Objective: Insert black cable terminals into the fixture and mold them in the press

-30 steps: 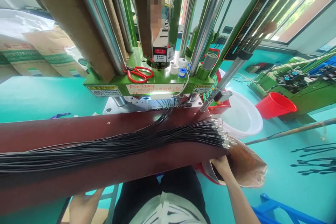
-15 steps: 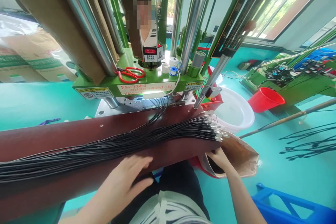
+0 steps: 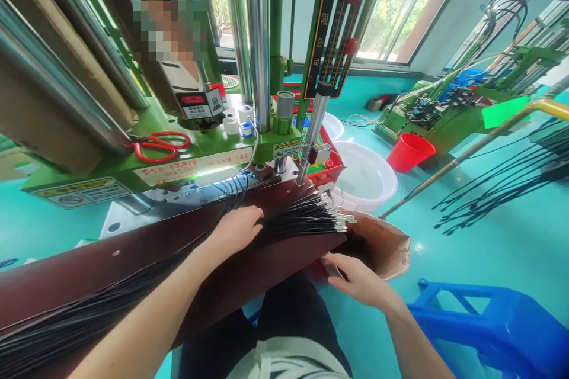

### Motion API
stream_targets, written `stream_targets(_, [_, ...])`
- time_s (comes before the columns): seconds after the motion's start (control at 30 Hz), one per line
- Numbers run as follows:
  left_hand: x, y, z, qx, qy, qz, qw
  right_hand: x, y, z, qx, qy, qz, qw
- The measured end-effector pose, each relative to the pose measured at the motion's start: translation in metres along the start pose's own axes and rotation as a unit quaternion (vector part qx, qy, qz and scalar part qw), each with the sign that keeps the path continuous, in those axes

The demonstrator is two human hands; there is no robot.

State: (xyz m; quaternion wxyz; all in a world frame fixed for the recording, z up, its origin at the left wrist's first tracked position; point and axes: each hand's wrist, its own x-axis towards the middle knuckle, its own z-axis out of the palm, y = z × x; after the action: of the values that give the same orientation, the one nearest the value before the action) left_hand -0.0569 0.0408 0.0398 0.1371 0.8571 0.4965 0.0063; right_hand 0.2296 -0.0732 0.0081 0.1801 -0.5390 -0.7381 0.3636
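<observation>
A long bundle of black cables (image 3: 293,222) lies across the brown table board (image 3: 284,263), its silvery ends fanned out at the right. My left hand (image 3: 237,228) is over the bundle, fingers curled down on the cables beside the strands that run out of the press; its fingertips are partly hidden. My right hand (image 3: 355,275) is at the board's right corner, with thumb and fingers closed around the near rim of an open brown paper bag (image 3: 391,249).
Behind the board stands a green press (image 3: 222,151) with red-handled scissors (image 3: 162,147) and tape rolls (image 3: 246,129) on it. To the right are a white tub (image 3: 371,174), a red bucket (image 3: 411,151), a slanting pole (image 3: 457,160) and a blue stool (image 3: 502,314). A person is behind the press.
My left hand has moved from in front of the board forward onto the cables, and its fingers have curled. My right hand has come partly out of the bag's mouth. The view has turned right.
</observation>
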Motion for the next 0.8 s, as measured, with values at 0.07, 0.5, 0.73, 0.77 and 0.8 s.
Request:
stream_targets(0.07, [-0.003, 0.000, -0.006, -0.016, 0.015, -0.010, 1.000, 0.002, -0.016, -0.001, 0.011, -0.019, -0.032, 0.999])
stream_targets(0.5, [-0.053, 0.023, -0.005, -0.193, 0.125, -0.031, 0.973, 0.108, -0.084, 0.022, 0.720, 0.019, -0.127, 0.682])
stream_targets(0.73, [-0.084, 0.046, 0.023, -0.221, -0.095, -0.012, 0.971, 0.112, -0.085, -0.013, 0.651, -0.016, -0.127, 0.749])
stream_targets(0.77, [-0.086, 0.048, 0.026, -0.253, -0.115, -0.008, 0.961, 0.109, -0.086, -0.008, 0.622, -0.056, -0.137, 0.769])
stream_targets(0.8, [-0.086, 0.051, 0.028, -0.309, -0.135, 0.002, 0.941, 0.104, -0.088, -0.002, 0.596, -0.092, -0.149, 0.784])
